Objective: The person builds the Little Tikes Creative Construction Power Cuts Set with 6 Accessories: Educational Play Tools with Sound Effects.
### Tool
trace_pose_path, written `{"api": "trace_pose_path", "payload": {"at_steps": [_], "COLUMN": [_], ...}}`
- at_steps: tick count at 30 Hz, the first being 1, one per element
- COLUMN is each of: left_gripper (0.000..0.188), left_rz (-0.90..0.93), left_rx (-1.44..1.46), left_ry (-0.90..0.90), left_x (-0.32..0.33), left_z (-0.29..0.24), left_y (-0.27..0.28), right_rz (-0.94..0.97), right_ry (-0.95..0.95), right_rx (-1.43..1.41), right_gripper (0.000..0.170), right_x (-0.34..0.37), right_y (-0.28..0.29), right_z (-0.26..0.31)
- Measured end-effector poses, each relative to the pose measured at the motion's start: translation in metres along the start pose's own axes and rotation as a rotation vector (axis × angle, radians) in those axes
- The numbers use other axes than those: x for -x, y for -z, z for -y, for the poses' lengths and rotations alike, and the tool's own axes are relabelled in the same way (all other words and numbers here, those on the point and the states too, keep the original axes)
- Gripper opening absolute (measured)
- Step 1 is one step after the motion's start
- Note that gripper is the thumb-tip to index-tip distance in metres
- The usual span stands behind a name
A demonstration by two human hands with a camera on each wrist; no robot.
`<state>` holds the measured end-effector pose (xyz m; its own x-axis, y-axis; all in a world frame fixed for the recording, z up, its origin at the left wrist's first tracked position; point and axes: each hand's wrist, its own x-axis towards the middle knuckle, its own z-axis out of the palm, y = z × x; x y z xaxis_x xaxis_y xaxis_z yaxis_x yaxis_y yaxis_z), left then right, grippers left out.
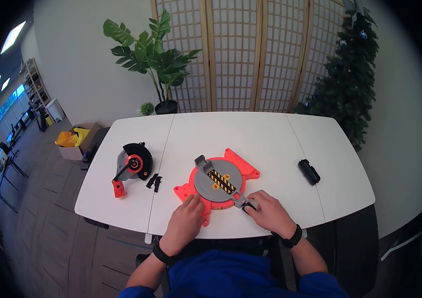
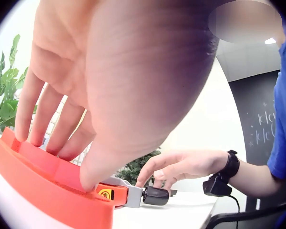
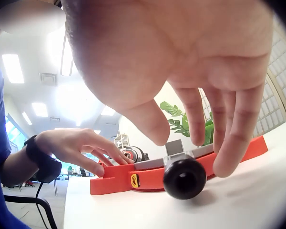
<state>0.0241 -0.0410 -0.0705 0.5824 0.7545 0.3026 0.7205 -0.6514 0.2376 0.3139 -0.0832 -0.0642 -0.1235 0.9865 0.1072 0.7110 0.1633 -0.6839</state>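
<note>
A toy miter saw base in orange-red lies flat on the white table, with a round grey turntable on top. Across the turntable runs a grey arm with a black-and-yellow striped strip. A black knob sticks out from the arm's front end. My left hand rests on the base's near left part, fingertips and thumb pressing its top. Over the knob hovers my right hand, its fingers spread and thumb apart, with a gap between them around the knob's sides in the right wrist view.
On the left of the table lies the toy saw head with a black blade guard and red handle. Small black pieces lie beside it. A black plastic part sits at the right. The table's near edge is close to both wrists.
</note>
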Motion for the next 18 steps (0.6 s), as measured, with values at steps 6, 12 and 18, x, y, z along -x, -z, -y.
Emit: {"api": "trace_pose_path", "payload": {"at_steps": [6, 12, 18], "left_gripper": [0.042, 0.042, 0.043], "left_rz": [-0.008, -0.019, -0.024], "left_rx": [-0.028, -0.045, -0.044], "left_ry": [0.009, 0.019, 0.026], "left_x": [-0.001, -0.001, 0.0], "left_z": [-0.003, -0.002, -0.001], "left_y": [0.002, 0.0, -0.003], "right_rz": [-0.068, 0.003, 0.075], "right_ry": [0.094, 0.077, 0.051], "right_rx": [0.163, 0.236, 0.234], "right_gripper": [0.042, 0.053, 0.06], "right_x": [-0.007, -0.028, -0.057], "right_y": [0.007, 0.019, 0.027], "right_z": [-0.011, -0.022, -0.03]}}
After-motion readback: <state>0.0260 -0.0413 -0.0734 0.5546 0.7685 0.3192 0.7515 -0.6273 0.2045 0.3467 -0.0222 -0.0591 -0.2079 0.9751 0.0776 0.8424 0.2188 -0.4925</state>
